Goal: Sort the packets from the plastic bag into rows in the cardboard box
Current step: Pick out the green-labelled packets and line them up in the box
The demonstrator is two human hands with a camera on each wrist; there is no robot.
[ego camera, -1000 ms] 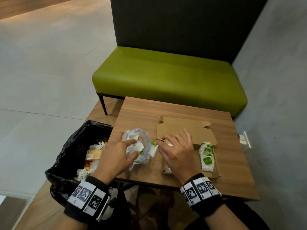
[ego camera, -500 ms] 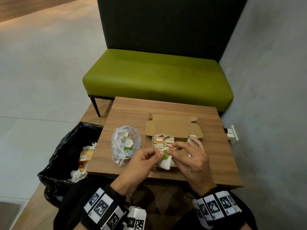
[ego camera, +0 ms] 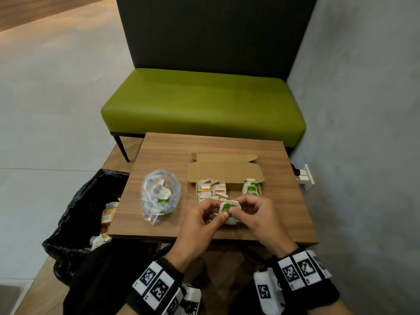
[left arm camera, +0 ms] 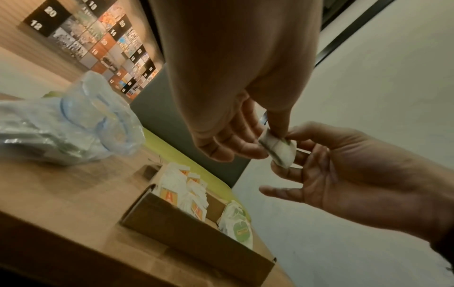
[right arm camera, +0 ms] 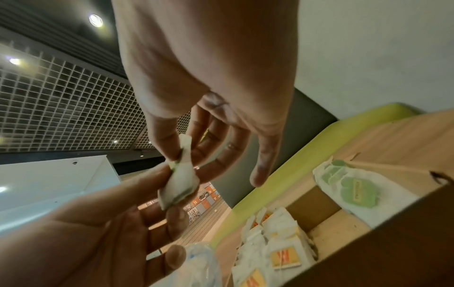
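Both hands pinch one white packet with a green label (ego camera: 228, 209) just above the near edge of the open cardboard box (ego camera: 196, 189). My left hand (ego camera: 221, 215) holds its left side between thumb and fingers, and my right hand (ego camera: 235, 209) holds its right side. In the left wrist view the packet (left arm camera: 278, 149) looks folded between the fingertips; the right wrist view shows the packet (right arm camera: 180, 184) likewise. Orange-labelled packets (ego camera: 212, 189) fill the box's left part, and green-labelled packets (ego camera: 250, 188) lie in a row on its right. The clear plastic bag (ego camera: 159, 194) lies left of the box with packets inside.
The small wooden table (ego camera: 284, 212) stands before a green bench (ego camera: 204, 103), with a grey wall on the right carrying a socket (ego camera: 304, 176). A black bin bag (ego camera: 75, 219) holding rubbish stands at the table's left edge. The box lid (ego camera: 223, 172) stands open at the back.
My left hand left the plastic bag and my right hand left the box. They met in front of the box, and both now pinch a green-labelled packet, lifted slightly.
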